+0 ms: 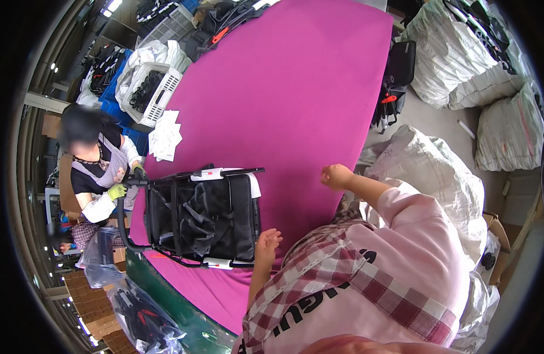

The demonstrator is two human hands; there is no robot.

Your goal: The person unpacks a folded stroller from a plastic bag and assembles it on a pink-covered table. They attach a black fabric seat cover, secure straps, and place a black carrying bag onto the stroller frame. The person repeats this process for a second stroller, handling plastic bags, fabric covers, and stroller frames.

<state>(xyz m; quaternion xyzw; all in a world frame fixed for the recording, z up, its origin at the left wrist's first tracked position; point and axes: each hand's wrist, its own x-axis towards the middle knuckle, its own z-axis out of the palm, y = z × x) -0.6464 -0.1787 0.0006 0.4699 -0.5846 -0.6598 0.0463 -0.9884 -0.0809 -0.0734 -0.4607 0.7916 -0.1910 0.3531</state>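
Observation:
A folded stroller frame with a black fabric seat (pixel 210 215) lies on the pink-covered table (pixel 289 100). White wraps (pixel 216 263) cover parts of its side tubes. Close to the seat's near end, my left hand (pixel 268 241) hovers with loosely curled fingers and holds nothing I can see. My right hand (pixel 337 177) is over the table's right part, apart from the frame, its fingers curled in with nothing visible in them. Across the table, a co-worker's gloved hands (pixel 117 191) are at the frame's curved black handle (pixel 122 227).
White paper sheets (pixel 164 137) lie at the table's left edge beside a white crate (pixel 157 94) of black parts. Large white sacks (pixel 440 183) stand close on my right. A black folded piece with an orange part (pixel 390 99) leans by the table's right edge. Plastic-wrapped parts (pixel 145 315) lie lower left.

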